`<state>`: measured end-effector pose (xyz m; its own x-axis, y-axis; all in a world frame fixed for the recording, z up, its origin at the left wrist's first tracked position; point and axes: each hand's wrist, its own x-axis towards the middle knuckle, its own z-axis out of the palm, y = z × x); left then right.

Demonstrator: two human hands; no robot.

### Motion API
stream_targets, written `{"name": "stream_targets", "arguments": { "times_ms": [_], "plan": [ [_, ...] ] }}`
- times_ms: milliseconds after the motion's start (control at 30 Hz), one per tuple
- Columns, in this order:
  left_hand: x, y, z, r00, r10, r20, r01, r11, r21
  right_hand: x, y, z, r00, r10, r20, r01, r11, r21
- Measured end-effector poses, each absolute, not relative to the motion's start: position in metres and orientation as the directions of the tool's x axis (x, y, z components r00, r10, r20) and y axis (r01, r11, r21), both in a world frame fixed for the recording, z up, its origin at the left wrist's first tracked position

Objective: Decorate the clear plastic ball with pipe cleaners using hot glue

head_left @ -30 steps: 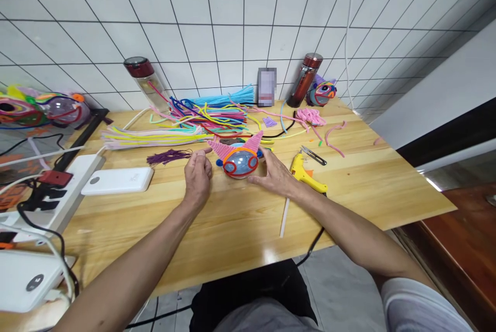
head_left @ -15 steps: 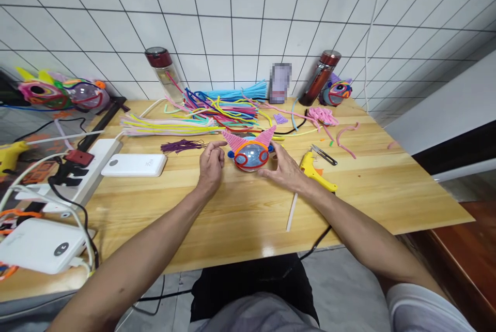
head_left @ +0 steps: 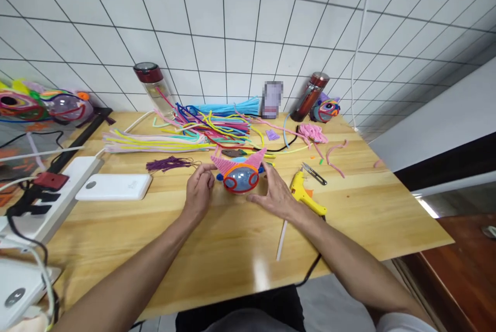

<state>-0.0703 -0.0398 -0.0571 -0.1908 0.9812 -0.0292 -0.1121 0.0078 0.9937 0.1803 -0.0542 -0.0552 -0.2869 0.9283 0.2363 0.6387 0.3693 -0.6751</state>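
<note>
A clear round ornament (head_left: 242,179) sits on the table between my hands. Pink pipe-cleaner ears (head_left: 256,159) rise from it, an orange band arches over the front with red loops below, and dark blue balls stick out at the sides. At its left, my left hand (head_left: 199,190) has its index finger stretched toward the ornament and the other fingers curled in; no object shows in them. My right hand (head_left: 276,192) curves around the right side, thumb and fingers apart, fingertips by the blue ball. Contact is hard to make out.
A yellow glue gun (head_left: 304,193) and thread snips (head_left: 314,174) lie right of my right hand. Behind are pipe cleaners (head_left: 217,125), pliers (head_left: 233,153), a phone (head_left: 273,100) and two bottles (head_left: 151,84) (head_left: 310,97). Purple tassels (head_left: 170,164), a power bank (head_left: 114,187) and a power strip (head_left: 72,192) are left.
The camera view has shifted, first one way and then back. My hands and the ornament keep nearly the same places on the table; nothing has been picked up or put down.
</note>
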Motion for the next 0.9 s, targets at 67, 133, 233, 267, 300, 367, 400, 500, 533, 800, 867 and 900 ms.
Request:
{"name": "stream_targets", "arguments": {
  "times_ms": [67,133,233,267,300,367,400,500,533,800,867,900],
  "plan": [
    [-0.072,-0.045,-0.056,-0.183,0.979,-0.092,-0.098,0.076,0.992,0.183,-0.057,-0.058,-0.274,0.928,0.253,0.639,0.372,-0.673],
    [-0.072,-0.050,-0.053,-0.188,0.976,-0.110,-0.070,0.099,0.993,0.185,-0.060,-0.062,-0.279,0.924,0.262,0.656,0.383,-0.650],
    [-0.072,-0.055,-0.047,-0.201,0.975,-0.092,0.028,0.100,0.995,0.187,-0.065,-0.066,-0.280,0.922,0.267,0.692,0.387,-0.610],
    [-0.072,-0.056,-0.045,-0.196,0.976,-0.095,0.048,0.107,0.993,0.187,-0.067,-0.066,-0.282,0.921,0.270,0.697,0.390,-0.602],
    [-0.072,-0.056,-0.045,-0.197,0.975,-0.100,0.060,0.114,0.992,0.187,-0.069,-0.066,-0.283,0.920,0.271,0.698,0.392,-0.600],
    [-0.073,-0.057,-0.045,-0.205,0.973,-0.110,0.069,0.127,0.990,0.186,-0.071,-0.064,-0.294,0.916,0.273,0.692,0.401,-0.600],
    [-0.073,-0.057,-0.046,-0.210,0.971,-0.112,0.069,0.129,0.989,0.185,-0.071,-0.063,-0.300,0.913,0.276,0.689,0.408,-0.599],
    [-0.075,-0.057,-0.051,-0.216,0.971,-0.106,0.046,0.118,0.992,0.185,-0.071,-0.059,-0.314,0.898,0.310,0.684,0.440,-0.582],
    [-0.075,-0.056,-0.053,-0.214,0.971,-0.102,0.027,0.110,0.994,0.186,-0.070,-0.058,-0.313,0.890,0.331,0.679,0.453,-0.577],
    [-0.068,-0.042,-0.053,-0.246,0.961,-0.123,-0.415,0.010,0.910,0.186,-0.057,-0.060,-0.145,0.857,0.494,0.570,0.480,-0.666],
    [-0.068,-0.037,-0.048,-0.265,0.950,-0.164,-0.575,-0.019,0.818,0.185,-0.053,-0.060,-0.092,0.834,0.545,0.551,0.498,-0.669],
    [-0.070,-0.035,-0.045,-0.267,0.949,-0.170,-0.601,-0.026,0.799,0.185,-0.052,-0.059,-0.073,0.817,0.573,0.545,0.513,-0.663]
  ]
}}
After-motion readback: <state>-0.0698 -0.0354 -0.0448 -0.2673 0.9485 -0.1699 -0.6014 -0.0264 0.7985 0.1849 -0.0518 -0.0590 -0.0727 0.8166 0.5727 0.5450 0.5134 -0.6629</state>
